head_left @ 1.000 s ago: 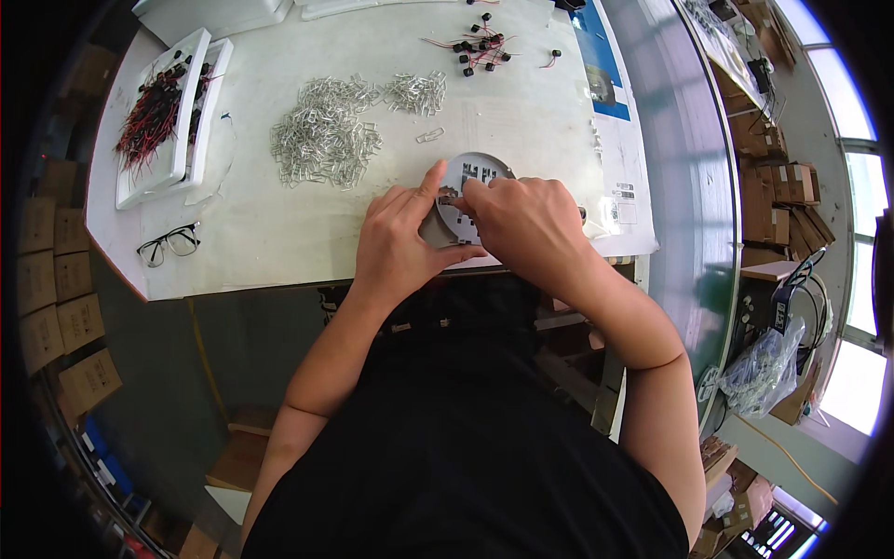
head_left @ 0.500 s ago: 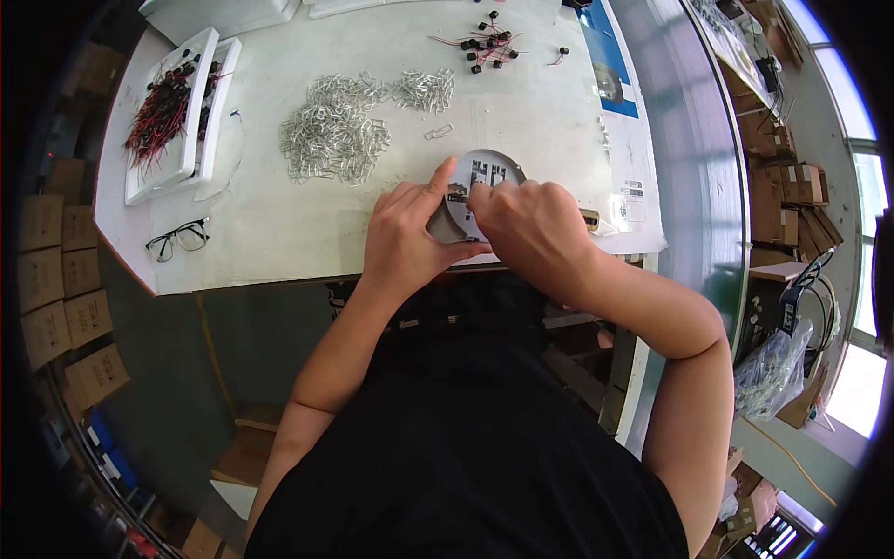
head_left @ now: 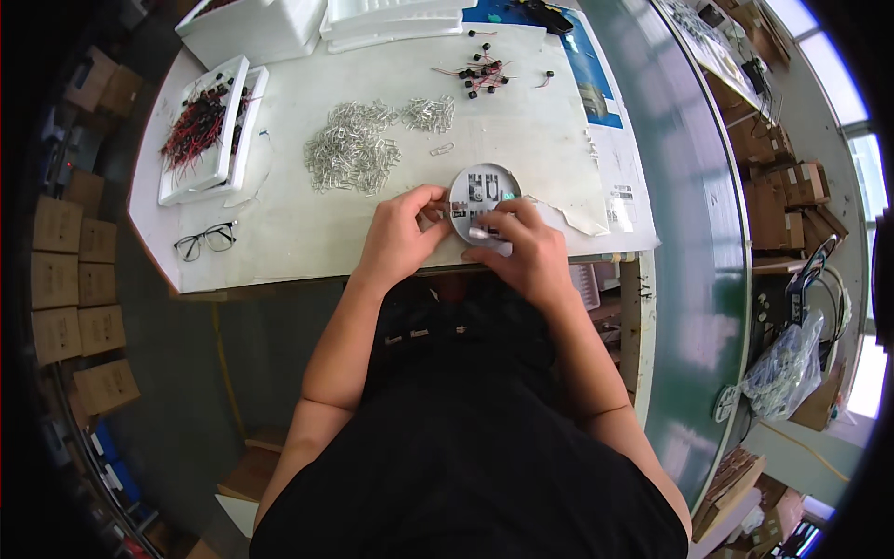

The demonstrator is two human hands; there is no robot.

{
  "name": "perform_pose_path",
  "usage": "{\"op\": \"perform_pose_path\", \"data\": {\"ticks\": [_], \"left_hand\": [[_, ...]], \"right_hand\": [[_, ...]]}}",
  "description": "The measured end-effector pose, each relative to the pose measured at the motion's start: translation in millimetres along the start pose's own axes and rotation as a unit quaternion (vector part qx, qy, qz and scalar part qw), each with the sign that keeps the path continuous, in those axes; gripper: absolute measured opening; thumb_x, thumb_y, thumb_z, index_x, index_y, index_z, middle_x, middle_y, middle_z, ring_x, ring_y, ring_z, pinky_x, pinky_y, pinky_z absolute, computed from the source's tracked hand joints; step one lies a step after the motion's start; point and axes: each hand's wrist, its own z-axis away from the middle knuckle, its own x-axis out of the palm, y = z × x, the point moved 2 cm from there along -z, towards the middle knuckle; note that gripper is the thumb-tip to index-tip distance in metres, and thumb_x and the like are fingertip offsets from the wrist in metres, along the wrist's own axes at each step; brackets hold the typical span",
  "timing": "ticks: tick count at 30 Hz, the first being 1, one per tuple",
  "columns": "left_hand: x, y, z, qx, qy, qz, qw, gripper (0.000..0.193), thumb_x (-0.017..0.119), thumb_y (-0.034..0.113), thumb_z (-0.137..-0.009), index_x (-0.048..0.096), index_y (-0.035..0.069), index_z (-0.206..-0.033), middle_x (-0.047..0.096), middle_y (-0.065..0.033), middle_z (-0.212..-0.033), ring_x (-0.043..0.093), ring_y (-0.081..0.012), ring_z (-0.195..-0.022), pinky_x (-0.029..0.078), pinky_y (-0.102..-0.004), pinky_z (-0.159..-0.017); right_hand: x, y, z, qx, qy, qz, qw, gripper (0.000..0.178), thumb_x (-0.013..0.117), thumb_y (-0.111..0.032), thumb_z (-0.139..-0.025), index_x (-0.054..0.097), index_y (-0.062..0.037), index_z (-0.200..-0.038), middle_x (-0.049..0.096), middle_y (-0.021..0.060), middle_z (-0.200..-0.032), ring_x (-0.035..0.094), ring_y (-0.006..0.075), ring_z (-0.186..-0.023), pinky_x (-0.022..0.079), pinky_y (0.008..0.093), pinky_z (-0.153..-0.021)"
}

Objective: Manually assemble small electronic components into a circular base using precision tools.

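A shallow round grey housing (head_left: 473, 175), with dark and metallic fittings inside, is held at the near edge of the table. My left hand (head_left: 402, 233) is closed on its left rim, thumb and fingers pressed together there. My right hand (head_left: 529, 250) closes on the near right part, its fingers over the inside and its thumb low by the rim; these fingers hide some of the fittings. Beyond the housing lies a single metal clip (head_left: 441, 149). Farther off are a large heap of similar clips (head_left: 349, 154) and a smaller heap (head_left: 428, 115).
Small black parts with red wires (head_left: 484, 73) are scattered at the back. To the left stand stacked white trays (head_left: 237, 116) of wired parts, with eyeglasses (head_left: 205, 240) nearer. A white foam box (head_left: 251, 33) sits at the back left. Torn sheeting (head_left: 577, 222) lies right of the housing.
My right hand has come down from over the housing's middle to its near right side, and that elbow has drawn in. My left fingers have curled inward. A tan object beside my right wrist no longer shows.
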Motion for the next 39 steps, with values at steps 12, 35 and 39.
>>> {"op": "perform_pose_path", "data": {"ticks": [12, 35, 39], "left_hand": [[-14, 83, 86, 0.231, 0.141, 0.155, 0.950, 0.029, 0.082, -0.010, -0.084, 0.073, -0.004, -0.111, 0.075, -0.0099, -0.102, 0.070, -0.0144, -0.092, 0.055, -0.0273, -0.081], [18, 41, 84, 0.069, 0.122, 0.185, 0.973, 0.025, 0.073, -0.005, -0.094, 0.071, -0.005, -0.120, 0.064, -0.0012, -0.089, 0.056, -0.0074, -0.083, 0.046, -0.0225, -0.072], [12, 41, 78, 0.091, 0.075, 0.041, 0.992, 0.030, 0.073, -0.001, -0.097, 0.075, 0.001, -0.127, 0.062, -0.0001, -0.086, 0.055, -0.0071, -0.079, 0.045, -0.0229, -0.068]], "right_hand": [[-83, -90, 35, -0.244, 0.126, 0.016, 0.961, 0.037, 0.092, -0.024, -0.074, 0.082, -0.0129, -0.108, 0.072, -0.0012, -0.093, 0.059, 0.0138, -0.064, 0.047, 0.0279, -0.055], [-39, -45, 48, -0.185, 0.109, -0.036, 0.976, 0.048, 0.090, -0.017, -0.076, 0.077, -0.0116, -0.122, 0.068, 0.0067, -0.092, 0.066, 0.0221, -0.068, 0.050, 0.0312, -0.055], [-30, -24, 46, -0.124, 0.124, -0.108, 0.978, 0.050, 0.089, -0.010, -0.079, 0.075, -0.0107, -0.127, 0.067, 0.0087, -0.095, 0.066, 0.0221, -0.072, 0.052, 0.0311, -0.059]]}}
